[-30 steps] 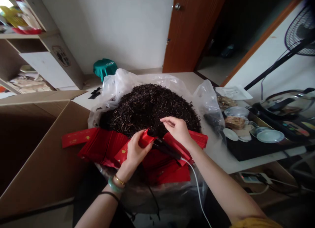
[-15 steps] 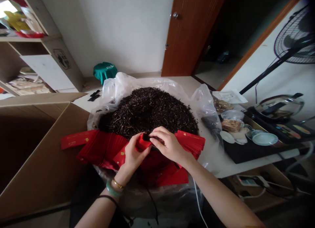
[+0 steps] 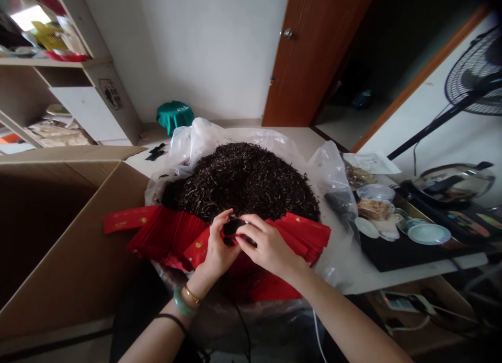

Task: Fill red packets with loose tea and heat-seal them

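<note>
Packets (image 3: 168, 237) before leaf heap (image 3: 243, 174), box (image 3: 78, 242) left, door (image 3: 309, 54) behind

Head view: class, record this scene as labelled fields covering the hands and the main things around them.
Left hand: fingers around a dark item, details unclear
Right hand: fingertips at the same item
Heap: dark leaves, on plastic
Red packets: along the heap's near edge
Box: open, cardboard, left of the heap
Fan: far right

No full word is reading clearly. White lettering (image 3: 183, 109) is showing on the green cloth (image 3: 174, 121), far left, too blurred. Sign (image 3: 111, 94) is sitting on the left cabinet (image 3: 120, 118), characters illegible. Gold marks (image 3: 198, 245) are dotting near red packets (image 3: 168, 240), unreadable.
</note>
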`<state>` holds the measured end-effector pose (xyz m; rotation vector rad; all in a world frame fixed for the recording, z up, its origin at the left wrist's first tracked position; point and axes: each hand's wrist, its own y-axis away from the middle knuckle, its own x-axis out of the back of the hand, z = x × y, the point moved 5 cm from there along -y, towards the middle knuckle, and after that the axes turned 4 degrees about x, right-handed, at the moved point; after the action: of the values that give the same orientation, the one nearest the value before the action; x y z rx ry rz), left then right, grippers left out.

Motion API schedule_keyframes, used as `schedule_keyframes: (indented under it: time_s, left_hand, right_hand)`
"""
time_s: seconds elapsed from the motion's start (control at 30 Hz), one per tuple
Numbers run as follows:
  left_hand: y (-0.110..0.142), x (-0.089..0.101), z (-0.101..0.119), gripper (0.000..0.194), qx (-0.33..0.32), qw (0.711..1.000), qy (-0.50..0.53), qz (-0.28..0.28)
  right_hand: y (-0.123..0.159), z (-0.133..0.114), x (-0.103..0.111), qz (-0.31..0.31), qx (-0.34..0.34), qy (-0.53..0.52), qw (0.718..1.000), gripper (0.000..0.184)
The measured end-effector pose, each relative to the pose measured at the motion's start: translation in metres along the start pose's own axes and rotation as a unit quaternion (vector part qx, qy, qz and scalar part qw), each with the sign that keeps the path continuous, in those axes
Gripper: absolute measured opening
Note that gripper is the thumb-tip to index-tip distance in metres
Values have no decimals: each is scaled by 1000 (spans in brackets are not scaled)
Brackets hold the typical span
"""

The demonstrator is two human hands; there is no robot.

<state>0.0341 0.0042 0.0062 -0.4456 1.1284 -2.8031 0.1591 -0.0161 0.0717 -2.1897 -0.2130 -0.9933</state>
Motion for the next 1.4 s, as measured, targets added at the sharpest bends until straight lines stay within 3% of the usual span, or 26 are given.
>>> schedule_keyframes:
  time_s: [0.13,0.27,0.37,0.43,0.63,0.8,0.9,1.03,1.13,1.27,1.4]
  left_hand:
    - [-4,2,4,41,-26,999,-29,-27]
    - [-7,6,8,56,-38,998,-33,-32]
    - [-11,10,13,65,-25,996,-19,-84]
    - [-14,14,17,60,-13,992,9,-122]
    - [-24,28,5,33,135,984,75,-94]
    - [-26,24,-11,24,267,942,179,-91]
    - [-23,21,-19,26,335,904,256,-66]
    - [-18,16,-22,30,392,862,320,-24]
    - [-16,13,-20,32,415,844,339,-11]
    - [-14,11,-17,33,436,832,343,-17]
    - [-13,7,-18,33,439,836,317,-84]
  right_hand:
    - [-1,1,-1,9,-11,-15,1000,15]
    - [-2,-2,1,25,15,-14,999,16]
    - [-3,-2,2,27,23,-8,999,15]
    - [-2,-1,2,16,18,2,1000,16]
    - [0,5,2,1,1,-20,1000,7]
    - [-1,8,6,40,-6,-91,995,8]
    - [1,15,3,53,-69,-155,984,12]
    - [4,34,-8,46,-209,-235,948,40]
    - [5,42,-14,4,-273,-268,924,25]
    - [4,46,-14,1,-312,-331,891,25]
    - [4,45,-16,2,-311,-344,886,25]
